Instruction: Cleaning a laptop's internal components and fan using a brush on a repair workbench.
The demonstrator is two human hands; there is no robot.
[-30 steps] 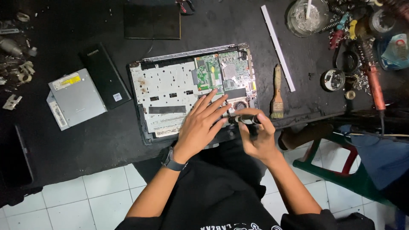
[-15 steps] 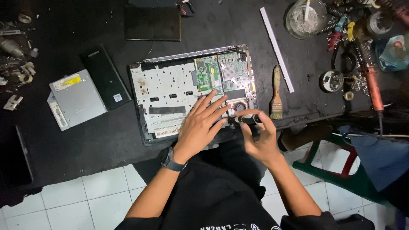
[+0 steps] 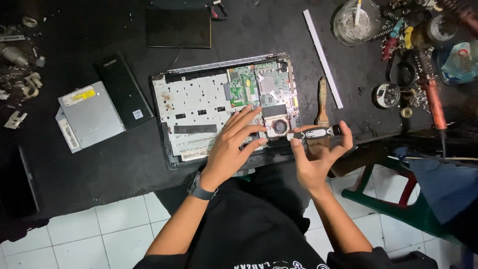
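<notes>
Pinning the opened laptop base (image 3: 209, 107) flat on the desk (image 3: 124, 164) with the spread, open left hand (image 3: 234, 149) helps, I judge, while the right hand (image 3: 318, 154), closed around a screwdriver (image 3: 313, 133), keeps its tip square by the fan (image 3: 280, 126) just left of it.

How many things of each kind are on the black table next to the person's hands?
Opened laptops: 1
Silver optical drives: 1
Black flat battery packs: 1
Paintbrushes: 1
White strips: 1
Screwdrivers, in the right hand: 1
Glass ashtrays: 1
Total: 7, leaving out the small tool clutter at the right and the bits at the left edge.
</notes>
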